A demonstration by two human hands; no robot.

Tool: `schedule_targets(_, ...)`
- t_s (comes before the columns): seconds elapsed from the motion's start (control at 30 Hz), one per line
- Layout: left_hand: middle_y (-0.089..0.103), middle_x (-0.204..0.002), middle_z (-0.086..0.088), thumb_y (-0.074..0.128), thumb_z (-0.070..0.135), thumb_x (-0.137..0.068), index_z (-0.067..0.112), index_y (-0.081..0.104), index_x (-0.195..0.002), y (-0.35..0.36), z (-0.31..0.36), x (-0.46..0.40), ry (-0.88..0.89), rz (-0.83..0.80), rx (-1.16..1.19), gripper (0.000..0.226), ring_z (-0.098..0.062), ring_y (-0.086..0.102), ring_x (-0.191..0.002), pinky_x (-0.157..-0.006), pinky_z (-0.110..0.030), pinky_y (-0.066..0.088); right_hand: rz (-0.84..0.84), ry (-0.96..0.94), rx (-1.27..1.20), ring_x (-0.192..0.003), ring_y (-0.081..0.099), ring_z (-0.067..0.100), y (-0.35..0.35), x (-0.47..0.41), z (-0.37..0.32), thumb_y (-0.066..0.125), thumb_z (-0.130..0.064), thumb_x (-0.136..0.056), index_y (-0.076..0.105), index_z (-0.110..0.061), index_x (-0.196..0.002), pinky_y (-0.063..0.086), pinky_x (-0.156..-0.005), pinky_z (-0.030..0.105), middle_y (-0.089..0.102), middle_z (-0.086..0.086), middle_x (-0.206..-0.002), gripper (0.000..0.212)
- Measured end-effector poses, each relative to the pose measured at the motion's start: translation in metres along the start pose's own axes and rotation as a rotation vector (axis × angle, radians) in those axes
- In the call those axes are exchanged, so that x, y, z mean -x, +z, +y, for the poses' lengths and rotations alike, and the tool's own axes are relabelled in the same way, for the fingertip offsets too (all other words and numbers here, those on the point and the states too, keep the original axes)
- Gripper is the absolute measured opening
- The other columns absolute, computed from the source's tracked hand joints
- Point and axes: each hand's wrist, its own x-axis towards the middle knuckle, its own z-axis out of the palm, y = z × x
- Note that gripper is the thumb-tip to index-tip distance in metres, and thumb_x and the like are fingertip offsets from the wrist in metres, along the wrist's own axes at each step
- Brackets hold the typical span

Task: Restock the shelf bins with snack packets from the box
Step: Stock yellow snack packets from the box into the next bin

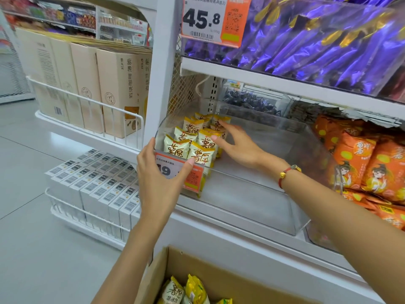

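Left hand (161, 172) grips the bin (252, 194) front at 9 o'clock; right hand (235, 143) fingers (221, 125), straight, press the snack packets (197, 143).

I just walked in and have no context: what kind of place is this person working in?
Most likely a snack aisle in a shop. A price tag reading 45.8 hangs on a shelf, clear bins hold purple wrapped sweets and orange crisp packets, and a cardboard box of yellow packets waits below.

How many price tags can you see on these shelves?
2: the 45.8 tag on the purple-packet bin, and another tag on the clear bin, partly covered by the left hand.
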Motion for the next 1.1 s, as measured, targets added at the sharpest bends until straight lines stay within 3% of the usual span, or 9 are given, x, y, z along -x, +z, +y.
schedule_targets(0.1,0.033,-0.145,0.004,0.069,0.054,-0.076,0.028,0.031,-0.146,-0.005,0.009,0.008,0.053,0.036,-0.106,0.084,-0.011,0.03,-0.133,-0.092,-0.022,0.028,0.1,-0.167,0.013,-0.114,0.053,0.019,-0.014,0.04,-0.016,0.062,-0.02,-0.091,0.057,-0.02,-0.128,0.047,-0.095,0.031,0.055,0.007,-0.126,0.038)
schedule_targets(0.2,0.043,-0.135,0.003,0.073,0.042,-0.079,0.027,0.051,-0.131,-0.011,0.013,0.024,0.182,0.151,-0.145,0.058,-0.012,0.039,-0.125,-0.086,-0.011,0.03,0.19,-0.32,0.015,-0.083,0.058,0.013,-0.02,0.091,-0.031,0.066,-0.013,-0.085,0.07,-0.019,-0.106,0.044,-0.069,0.016,0.062,0.001,-0.096,0.022)
schedule_targets(0.3,0.06,-0.111,0.011,0.067,0.04,-0.085,0.031,0.06,-0.112,-0.016,0.012,0.039,0.214,0.085,-0.159,0.03,-0.006,0.055,-0.102,-0.079,-0.023,0.042,0.099,-0.287,0.096,-0.074,0.057,0.007,-0.013,0.131,-0.027,0.065,-0.022,-0.086,0.069,-0.027,-0.099,0.043,-0.065,0.021,0.062,-0.012,-0.083,0.015)
schedule_targets(0.47,0.064,-0.098,0.022,0.059,0.038,-0.09,0.036,0.061,-0.109,-0.011,-0.009,0.062,0.177,-0.455,-0.525,0.019,-0.002,0.062,-0.093,-0.073,-0.026,0.043,-0.492,-0.006,0.341,-0.089,0.056,0.01,0.031,0.178,0.018,0.06,-0.031,-0.09,0.062,-0.03,-0.116,0.043,-0.081,0.028,0.063,-0.011,-0.1,0.026)
schedule_targets(0.57,0.066,-0.102,0.017,0.058,0.035,-0.09,0.034,0.063,-0.108,0.003,-0.049,0.094,0.083,-0.64,-0.619,0.019,-0.008,0.063,-0.096,-0.078,-0.027,0.046,-0.661,0.175,0.314,-0.104,0.06,0.019,0.074,0.211,0.057,0.059,-0.03,-0.091,0.062,-0.023,-0.119,0.044,-0.085,0.027,0.065,-0.001,-0.11,0.029)
schedule_targets(0.77,0.047,-0.134,0.014,0.051,0.034,-0.096,0.034,0.05,-0.129,-0.001,-0.144,0.189,-0.133,-0.933,-0.778,0.033,-0.011,0.047,-0.123,-0.091,-0.029,0.044,-0.769,0.397,0.14,-0.114,0.056,0.024,0.16,0.283,0.108,0.053,-0.027,-0.093,0.059,-0.024,-0.125,0.043,-0.083,0.028,0.062,0.004,-0.122,0.033)
schedule_targets(0.9,0.037,-0.147,0.003,0.048,0.033,-0.097,0.032,0.032,-0.146,-0.009,-0.173,0.214,-0.293,-1.035,-0.86,0.052,-0.021,0.048,-0.123,-0.094,-0.036,0.046,-0.692,0.461,0.019,-0.125,0.049,0.024,0.21,0.302,0.116,0.046,-0.031,-0.098,0.037,-0.021,-0.144,0.045,-0.096,0.035,0.046,0.003,-0.141,0.048)
schedule_targets(1.03,0.04,-0.143,-0.001,0.055,0.031,-0.094,0.034,0.034,-0.143,-0.004,-0.175,0.208,-0.369,-1.034,-0.876,0.053,-0.028,0.054,-0.117,-0.089,-0.039,0.048,-0.558,0.508,-0.067,-0.099,0.056,0.019,0.252,0.29,0.11,0.043,-0.027,-0.101,0.026,-0.013,-0.148,0.046,-0.083,0.034,0.053,0.01,-0.125,0.052)
schedule_targets(1.1,0.04,-0.141,-0.004,0.057,0.03,-0.092,0.034,0.035,-0.142,-0.001,-0.178,0.203,-0.42,-1.047,-0.902,0.055,-0.031,0.053,-0.117,-0.09,-0.041,0.048,-0.536,0.528,-0.041,-0.105,0.056,0.028,0.27,0.284,0.108,0.048,-0.027,-0.098,0.032,-0.01,-0.143,0.048,-0.089,0.039,0.057,0.015,-0.122,0.051)
